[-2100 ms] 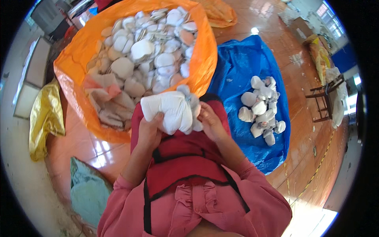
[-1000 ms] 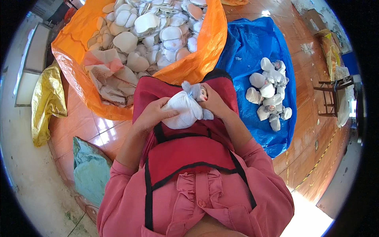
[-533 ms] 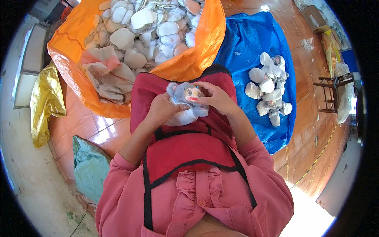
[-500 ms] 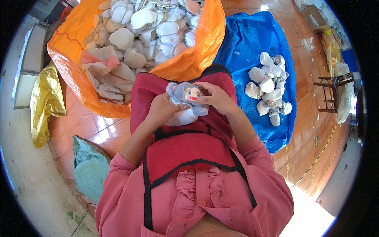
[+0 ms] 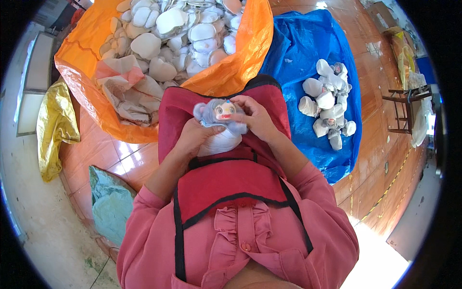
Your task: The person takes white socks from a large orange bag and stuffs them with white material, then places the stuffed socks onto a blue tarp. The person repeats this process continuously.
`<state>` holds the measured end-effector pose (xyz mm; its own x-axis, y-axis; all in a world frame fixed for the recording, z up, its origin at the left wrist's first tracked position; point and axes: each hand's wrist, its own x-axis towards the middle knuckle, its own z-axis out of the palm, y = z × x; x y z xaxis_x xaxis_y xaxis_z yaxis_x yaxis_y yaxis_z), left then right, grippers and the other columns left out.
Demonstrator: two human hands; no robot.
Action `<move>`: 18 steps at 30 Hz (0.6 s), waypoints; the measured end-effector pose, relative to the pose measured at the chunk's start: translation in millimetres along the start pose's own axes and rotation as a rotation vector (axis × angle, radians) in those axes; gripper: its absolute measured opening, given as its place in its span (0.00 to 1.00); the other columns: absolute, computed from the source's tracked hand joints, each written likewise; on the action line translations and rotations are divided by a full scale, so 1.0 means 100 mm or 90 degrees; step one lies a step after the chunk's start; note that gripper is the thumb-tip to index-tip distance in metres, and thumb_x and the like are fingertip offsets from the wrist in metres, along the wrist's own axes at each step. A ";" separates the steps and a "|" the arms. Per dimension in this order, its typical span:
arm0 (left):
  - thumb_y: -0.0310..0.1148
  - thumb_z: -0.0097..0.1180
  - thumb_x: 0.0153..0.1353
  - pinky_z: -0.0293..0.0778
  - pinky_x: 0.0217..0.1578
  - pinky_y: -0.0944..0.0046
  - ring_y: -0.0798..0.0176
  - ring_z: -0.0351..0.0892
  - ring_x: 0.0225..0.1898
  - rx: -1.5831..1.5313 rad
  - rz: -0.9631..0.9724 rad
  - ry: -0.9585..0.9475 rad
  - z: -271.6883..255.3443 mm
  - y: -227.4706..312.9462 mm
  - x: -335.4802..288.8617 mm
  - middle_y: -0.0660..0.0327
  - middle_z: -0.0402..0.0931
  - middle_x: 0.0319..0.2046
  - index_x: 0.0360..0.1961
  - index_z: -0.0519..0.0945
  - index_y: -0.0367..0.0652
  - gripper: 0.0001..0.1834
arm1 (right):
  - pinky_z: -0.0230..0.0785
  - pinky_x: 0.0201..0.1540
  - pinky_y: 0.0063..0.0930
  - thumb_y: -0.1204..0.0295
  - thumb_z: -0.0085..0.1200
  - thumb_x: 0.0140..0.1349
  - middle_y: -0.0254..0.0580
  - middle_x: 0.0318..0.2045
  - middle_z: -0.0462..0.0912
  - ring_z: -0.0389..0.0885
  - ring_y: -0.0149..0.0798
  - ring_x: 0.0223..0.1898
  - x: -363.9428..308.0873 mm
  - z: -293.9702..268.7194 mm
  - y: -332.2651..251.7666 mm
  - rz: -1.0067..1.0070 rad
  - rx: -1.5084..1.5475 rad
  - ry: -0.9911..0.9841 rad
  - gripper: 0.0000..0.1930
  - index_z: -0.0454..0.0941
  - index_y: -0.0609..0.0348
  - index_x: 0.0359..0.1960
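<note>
Above the lap of my red apron [image 5: 269,115] I hold a small plush doll [image 5: 219,140] with grey fuzzy hair, a hard painted face and a white rounded body. My left hand [image 5: 193,137] grips it from the left, thumb across the front below the face. My right hand [image 5: 257,118] pinches the grey hair on the right side of the head, its fingertips beside the face. What lies behind the doll is hidden by it and my fingers.
An orange sack [image 5: 240,72] full of flat white and pinkish padded pieces [image 5: 146,46] lies ahead and left. On a blue sheet [image 5: 293,48] to the right rest several similar dolls [image 5: 329,100]. A wooden stool [image 5: 409,108] stands farther right; yellow [image 5: 57,130] and green [image 5: 110,207] sacks lie left.
The doll has moved slightly left and turned, its face now more upright toward me. My right hand has shifted left with it, fingers nearer the top of its head.
</note>
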<state>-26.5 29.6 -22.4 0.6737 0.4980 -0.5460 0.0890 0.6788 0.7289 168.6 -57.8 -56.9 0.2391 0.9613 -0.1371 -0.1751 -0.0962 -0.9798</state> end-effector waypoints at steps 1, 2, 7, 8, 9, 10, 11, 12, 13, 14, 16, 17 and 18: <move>0.21 0.65 0.55 0.77 0.50 0.62 0.62 0.81 0.46 -0.019 0.009 0.023 0.02 -0.01 -0.02 0.57 0.81 0.47 0.52 0.77 0.35 0.22 | 0.72 0.47 0.25 0.71 0.64 0.58 0.37 0.41 0.80 0.78 0.30 0.42 -0.02 -0.02 0.05 0.001 0.041 0.036 0.18 0.76 0.61 0.49; 0.21 0.65 0.56 0.77 0.50 0.62 0.62 0.81 0.46 -0.042 0.046 0.047 0.02 -0.03 -0.02 0.57 0.81 0.47 0.52 0.77 0.34 0.21 | 0.71 0.45 0.24 0.72 0.62 0.60 0.36 0.40 0.80 0.78 0.29 0.41 -0.05 -0.04 0.10 0.000 0.083 0.068 0.16 0.76 0.60 0.49; 0.22 0.65 0.56 0.77 0.48 0.63 0.63 0.81 0.46 -0.114 0.112 0.110 0.02 -0.10 0.00 0.57 0.80 0.47 0.52 0.77 0.34 0.21 | 0.69 0.38 0.18 0.77 0.57 0.63 0.32 0.37 0.79 0.76 0.25 0.37 -0.31 -0.11 0.18 -0.066 0.103 0.026 0.10 0.78 0.59 0.46; 0.23 0.66 0.57 0.77 0.47 0.63 0.63 0.81 0.46 -0.060 0.100 0.128 0.03 -0.10 0.01 0.57 0.80 0.47 0.52 0.77 0.34 0.21 | 0.69 0.38 0.19 0.78 0.59 0.61 0.33 0.39 0.79 0.76 0.26 0.38 -0.30 -0.09 0.19 -0.100 0.062 0.012 0.10 0.79 0.59 0.45; 0.23 0.66 0.57 0.78 0.47 0.63 0.63 0.81 0.46 -0.006 0.088 0.146 0.03 -0.11 0.02 0.57 0.80 0.47 0.52 0.77 0.34 0.21 | 0.70 0.39 0.20 0.78 0.59 0.61 0.34 0.40 0.79 0.76 0.27 0.39 -0.28 -0.05 0.20 -0.138 0.044 0.032 0.11 0.79 0.59 0.45; 0.23 0.66 0.57 0.78 0.47 0.64 0.63 0.81 0.45 0.048 0.076 0.164 0.03 -0.12 0.03 0.57 0.80 0.47 0.52 0.77 0.34 0.21 | 0.70 0.40 0.20 0.78 0.60 0.60 0.35 0.41 0.79 0.76 0.28 0.40 -0.26 0.01 0.21 -0.176 0.025 0.052 0.11 0.79 0.59 0.45; 0.24 0.66 0.57 0.78 0.46 0.64 0.63 0.81 0.45 0.009 0.097 0.145 0.04 -0.15 0.03 0.57 0.80 0.47 0.51 0.77 0.34 0.21 | 0.71 0.41 0.21 0.78 0.61 0.59 0.36 0.42 0.79 0.77 0.29 0.41 -0.25 0.05 0.21 -0.214 0.009 0.069 0.12 0.79 0.59 0.45; 0.24 0.66 0.57 0.78 0.45 0.65 0.64 0.81 0.44 -0.030 0.118 0.127 0.04 -0.18 0.03 0.58 0.80 0.47 0.51 0.77 0.34 0.20 | 0.71 0.42 0.21 0.79 0.61 0.59 0.36 0.44 0.78 0.76 0.29 0.42 -0.25 0.04 0.21 -0.216 -0.046 0.060 0.13 0.79 0.59 0.46; 0.25 0.66 0.57 0.78 0.45 0.65 0.64 0.81 0.43 -0.069 0.139 0.109 0.05 -0.20 0.03 0.58 0.81 0.46 0.51 0.77 0.34 0.20 | 0.71 0.43 0.21 0.81 0.61 0.58 0.37 0.47 0.77 0.76 0.28 0.42 -0.25 0.03 0.21 -0.219 -0.101 0.051 0.15 0.79 0.59 0.47; 0.25 0.66 0.57 0.78 0.44 0.65 0.64 0.81 0.43 -0.077 0.132 0.107 0.06 -0.19 0.02 0.58 0.81 0.46 0.51 0.77 0.34 0.20 | 0.70 0.44 0.21 0.82 0.61 0.57 0.38 0.49 0.76 0.76 0.28 0.43 -0.25 0.04 0.21 -0.223 -0.156 0.043 0.16 0.79 0.59 0.48; 0.26 0.67 0.56 0.77 0.44 0.66 0.65 0.81 0.42 -0.094 0.117 0.104 0.07 -0.17 0.00 0.58 0.81 0.46 0.51 0.77 0.34 0.20 | 0.70 0.45 0.21 0.81 0.62 0.56 0.40 0.47 0.77 0.76 0.29 0.44 -0.24 0.06 0.17 -0.213 -0.201 0.030 0.17 0.79 0.58 0.48; 0.25 0.66 0.57 0.77 0.45 0.65 0.64 0.81 0.44 -0.058 0.112 0.108 0.06 -0.17 0.00 0.58 0.80 0.47 0.52 0.76 0.34 0.21 | 0.70 0.45 0.21 0.80 0.62 0.55 0.40 0.47 0.78 0.76 0.29 0.45 -0.23 0.07 0.14 -0.210 -0.224 0.024 0.17 0.79 0.57 0.47; 0.25 0.65 0.57 0.77 0.46 0.63 0.63 0.80 0.45 -0.022 0.107 0.112 0.05 -0.16 0.00 0.58 0.80 0.47 0.53 0.75 0.35 0.22 | 0.71 0.45 0.23 0.79 0.63 0.54 0.42 0.45 0.78 0.77 0.33 0.44 -0.22 0.08 0.14 -0.230 -0.258 0.014 0.16 0.79 0.57 0.46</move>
<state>-24.0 15.5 -32.2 0.5384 0.6899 -0.4839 -0.0407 0.5948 0.8028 153.6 -78.0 -66.5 0.2371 0.9462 0.2200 0.3034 0.1430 -0.9421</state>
